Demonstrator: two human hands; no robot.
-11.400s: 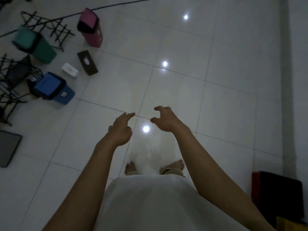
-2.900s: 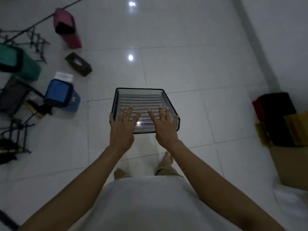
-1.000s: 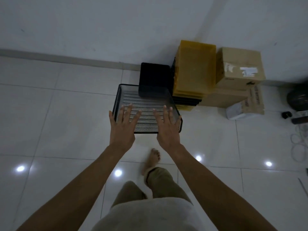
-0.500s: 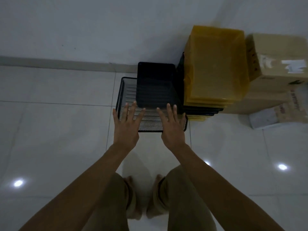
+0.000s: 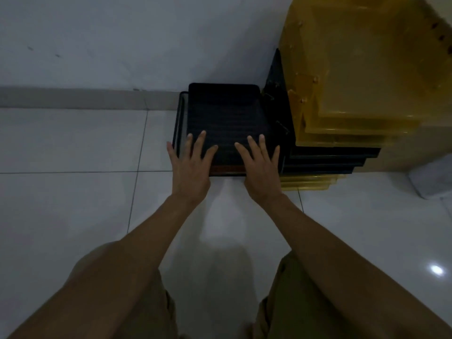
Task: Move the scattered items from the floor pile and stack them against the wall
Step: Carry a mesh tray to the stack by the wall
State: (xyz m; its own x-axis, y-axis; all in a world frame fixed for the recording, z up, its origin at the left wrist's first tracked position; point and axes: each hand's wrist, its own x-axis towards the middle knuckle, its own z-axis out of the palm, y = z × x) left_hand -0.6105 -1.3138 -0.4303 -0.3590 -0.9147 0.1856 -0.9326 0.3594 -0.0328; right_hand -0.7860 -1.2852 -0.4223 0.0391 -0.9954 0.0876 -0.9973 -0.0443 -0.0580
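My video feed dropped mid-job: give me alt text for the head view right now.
Both hands, left hand and right hand, rest with straight fingers on a black tray lying on a low stack by the white wall. Taller stacked yellow trays stand to its right on the tiled floor.

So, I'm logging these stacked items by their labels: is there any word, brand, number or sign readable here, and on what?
None can be read.
Black trays under the hands: no text visible.
Yellow trays: no label visible.
Pale object at the right edge: cut off and blurred, nothing legible.
Wall and floor: no signs.
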